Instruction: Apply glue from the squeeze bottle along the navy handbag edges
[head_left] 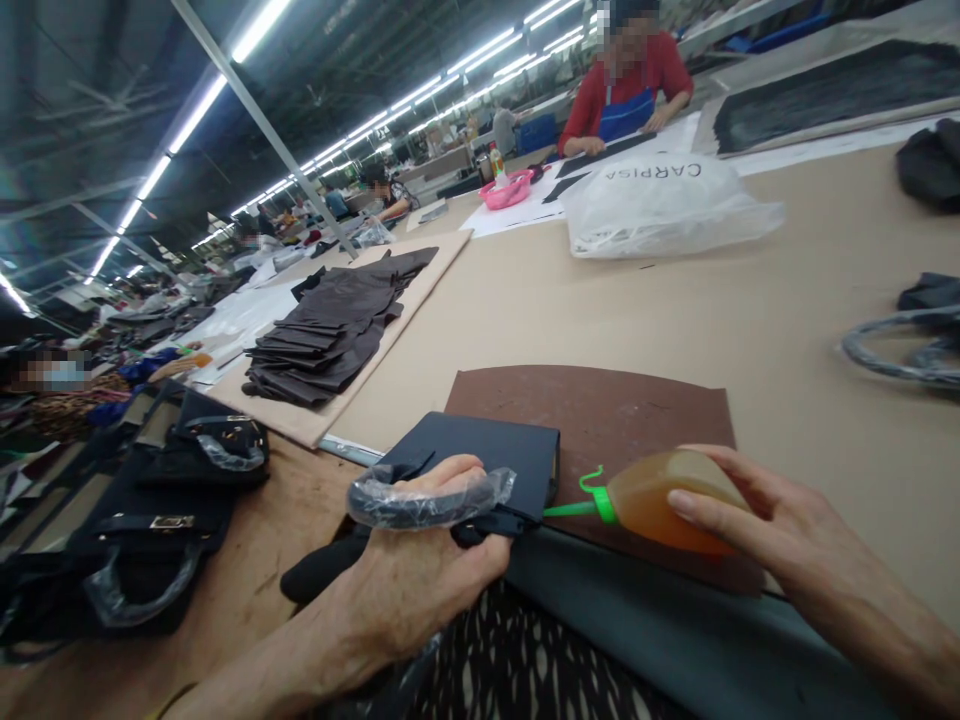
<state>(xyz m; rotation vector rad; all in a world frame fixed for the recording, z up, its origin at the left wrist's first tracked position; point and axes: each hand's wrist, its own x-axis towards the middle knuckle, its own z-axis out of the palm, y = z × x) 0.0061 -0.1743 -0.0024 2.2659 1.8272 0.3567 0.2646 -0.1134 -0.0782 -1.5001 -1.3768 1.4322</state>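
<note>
A dark navy handbag (480, 450) lies at the table's near edge, partly over a brown sheet (600, 410). My left hand (427, 570) is closed around the bag's edge, under its plastic-wrapped handle (427, 500). In my right hand (757, 510) is a squeeze bottle (667, 500) of amber liquid with a green nozzle and cap. The bottle is tilted nearly level, its nozzle tip at the bag's edge close to my left fingers. Whether the tip touches the bag I cannot tell.
Several dark handbags (172, 510) with wrapped handles are at the left. Beyond them a board (442, 265) carries stacked dark pieces (330, 330). A white plastic bag (660, 210) lies farther back, near a pink basket (506, 190). A co-worker in red (630, 90) works across the table.
</note>
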